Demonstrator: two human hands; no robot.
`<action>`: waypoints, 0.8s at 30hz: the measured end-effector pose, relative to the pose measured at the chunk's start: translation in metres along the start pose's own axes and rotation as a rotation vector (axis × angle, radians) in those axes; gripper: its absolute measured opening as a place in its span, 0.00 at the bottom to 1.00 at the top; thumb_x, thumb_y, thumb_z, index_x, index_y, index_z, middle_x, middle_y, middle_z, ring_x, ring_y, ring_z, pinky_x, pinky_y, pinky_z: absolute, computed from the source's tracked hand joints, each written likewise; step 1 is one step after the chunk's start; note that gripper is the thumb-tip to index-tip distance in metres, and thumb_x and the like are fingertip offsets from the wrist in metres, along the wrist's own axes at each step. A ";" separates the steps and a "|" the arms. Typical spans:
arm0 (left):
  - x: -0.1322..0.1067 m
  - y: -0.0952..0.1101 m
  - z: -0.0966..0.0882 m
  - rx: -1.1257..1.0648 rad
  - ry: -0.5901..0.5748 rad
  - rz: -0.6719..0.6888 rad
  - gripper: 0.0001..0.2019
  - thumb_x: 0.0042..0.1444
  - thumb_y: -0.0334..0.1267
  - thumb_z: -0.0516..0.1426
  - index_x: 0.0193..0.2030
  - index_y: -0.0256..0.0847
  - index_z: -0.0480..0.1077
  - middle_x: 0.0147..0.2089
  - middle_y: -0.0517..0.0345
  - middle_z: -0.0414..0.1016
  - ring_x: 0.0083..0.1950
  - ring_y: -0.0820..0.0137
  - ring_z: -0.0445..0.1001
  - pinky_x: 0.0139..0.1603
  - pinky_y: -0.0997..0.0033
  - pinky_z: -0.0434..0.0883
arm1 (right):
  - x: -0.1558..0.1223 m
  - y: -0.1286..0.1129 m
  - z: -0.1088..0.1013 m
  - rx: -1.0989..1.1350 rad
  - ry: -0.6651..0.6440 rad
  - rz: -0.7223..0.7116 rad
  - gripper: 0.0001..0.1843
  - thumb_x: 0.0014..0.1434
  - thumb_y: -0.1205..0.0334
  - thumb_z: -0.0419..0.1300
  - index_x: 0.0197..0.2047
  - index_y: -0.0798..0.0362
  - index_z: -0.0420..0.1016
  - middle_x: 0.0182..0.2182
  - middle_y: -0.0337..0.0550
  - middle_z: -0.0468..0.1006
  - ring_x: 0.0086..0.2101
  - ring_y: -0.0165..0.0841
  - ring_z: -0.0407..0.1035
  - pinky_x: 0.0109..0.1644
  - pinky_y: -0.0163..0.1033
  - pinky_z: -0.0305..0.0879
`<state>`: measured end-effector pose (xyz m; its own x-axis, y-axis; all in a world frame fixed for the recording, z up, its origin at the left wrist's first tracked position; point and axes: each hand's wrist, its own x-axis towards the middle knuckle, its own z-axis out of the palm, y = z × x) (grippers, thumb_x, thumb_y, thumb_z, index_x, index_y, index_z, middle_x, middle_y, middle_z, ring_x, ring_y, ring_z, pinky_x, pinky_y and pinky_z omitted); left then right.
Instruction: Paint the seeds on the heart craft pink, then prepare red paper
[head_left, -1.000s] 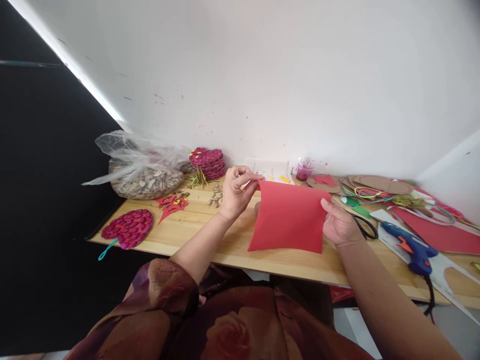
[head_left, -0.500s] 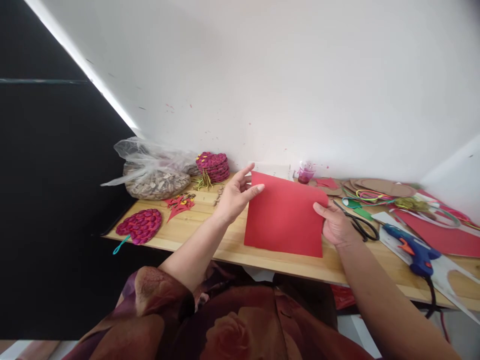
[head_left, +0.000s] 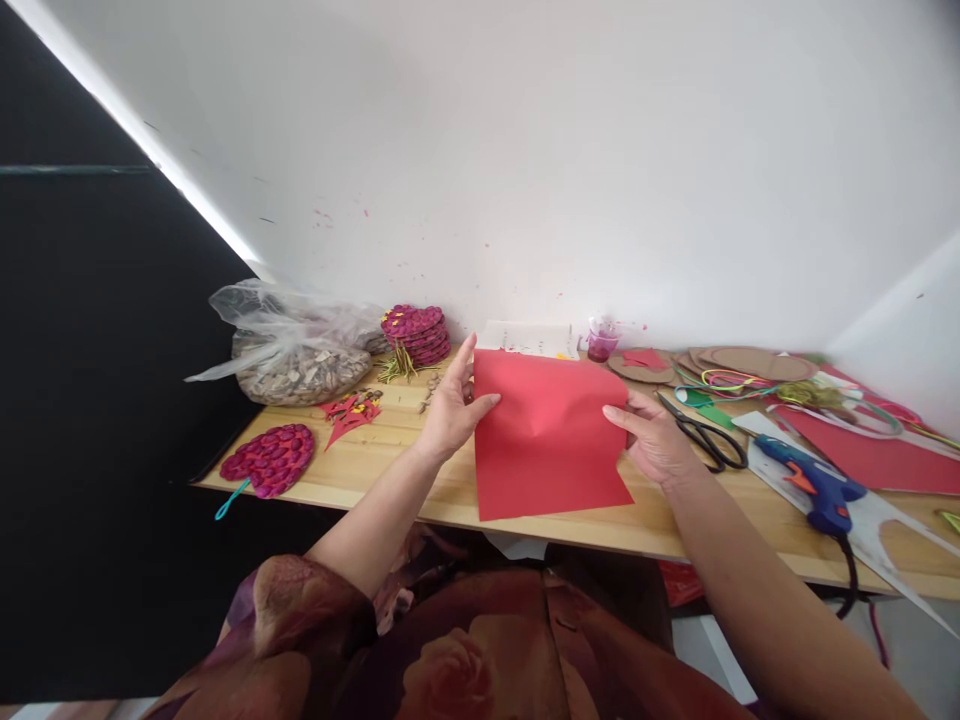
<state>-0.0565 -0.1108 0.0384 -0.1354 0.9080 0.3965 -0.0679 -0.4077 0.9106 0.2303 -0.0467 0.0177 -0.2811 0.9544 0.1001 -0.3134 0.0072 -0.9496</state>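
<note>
A red sheet of paper point(head_left: 551, 450) hangs upright just above the wooden table, bowed a little between my two hands. My left hand point(head_left: 452, 408) holds its left edge, thumb on the near face and the other fingers behind, partly hidden. At the right edge, my right hand point(head_left: 651, 435) pinches the sheet with its thumb in front; the fingertips behind it are out of sight. The lower right corner kicks outward. Black scissors point(head_left: 712, 445) lie on the table close to my right hand.
A blue glue gun point(head_left: 814, 485) lies at the right, near cardboard ovals point(head_left: 757, 362) and coloured cords. A pink-purple heart-shaped piece point(head_left: 274, 458), red scraps point(head_left: 351, 415), a plastic bag point(head_left: 300, 365) of dried pieces and a stack of purple pieces point(head_left: 415, 335) occupy the left.
The sheet has bowed, and its lower right corner has swung outward. My right hand has moved slightly inward toward my left. The whole view has shifted a little.
</note>
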 end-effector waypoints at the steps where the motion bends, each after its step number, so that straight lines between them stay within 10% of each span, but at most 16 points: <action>1: 0.000 -0.001 0.000 0.002 -0.004 0.036 0.51 0.52 0.37 0.70 0.80 0.51 0.49 0.65 0.44 0.76 0.52 0.64 0.80 0.52 0.66 0.78 | 0.000 0.000 0.000 0.004 0.001 -0.010 0.20 0.45 0.58 0.80 0.42 0.45 0.85 0.40 0.36 0.88 0.37 0.35 0.81 0.45 0.40 0.77; 7: 0.002 -0.005 0.000 -0.015 -0.041 0.081 0.55 0.54 0.38 0.69 0.81 0.55 0.40 0.66 0.43 0.75 0.50 0.66 0.80 0.52 0.66 0.77 | -0.004 0.000 0.003 -0.017 -0.048 0.035 0.22 0.46 0.55 0.79 0.45 0.46 0.85 0.44 0.41 0.88 0.43 0.43 0.83 0.51 0.49 0.78; 16: 0.002 0.008 0.005 0.001 0.086 0.106 0.54 0.49 0.40 0.73 0.79 0.57 0.51 0.63 0.46 0.78 0.43 0.69 0.79 0.48 0.67 0.77 | -0.002 0.000 0.003 0.004 0.041 -0.067 0.19 0.43 0.58 0.80 0.40 0.43 0.85 0.43 0.36 0.88 0.44 0.42 0.82 0.55 0.51 0.77; 20: -0.002 0.006 0.005 -0.135 -0.053 -0.203 0.33 0.46 0.46 0.75 0.60 0.41 0.78 0.54 0.44 0.83 0.48 0.59 0.82 0.51 0.59 0.79 | -0.003 -0.002 0.005 -0.002 0.034 -0.070 0.19 0.42 0.57 0.81 0.39 0.42 0.85 0.43 0.36 0.88 0.46 0.44 0.82 0.56 0.53 0.77; 24: -0.006 0.004 0.004 -0.097 -0.083 -0.276 0.18 0.46 0.46 0.75 0.41 0.39 0.84 0.45 0.48 0.86 0.42 0.61 0.83 0.49 0.58 0.79 | -0.004 -0.003 0.008 -0.027 0.023 -0.068 0.20 0.41 0.54 0.81 0.39 0.43 0.86 0.43 0.38 0.88 0.47 0.46 0.81 0.58 0.55 0.76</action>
<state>-0.0517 -0.1178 0.0399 -0.0181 0.9889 0.1472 -0.1857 -0.1480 0.9714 0.2253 -0.0526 0.0226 -0.2387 0.9581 0.1581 -0.3067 0.0801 -0.9484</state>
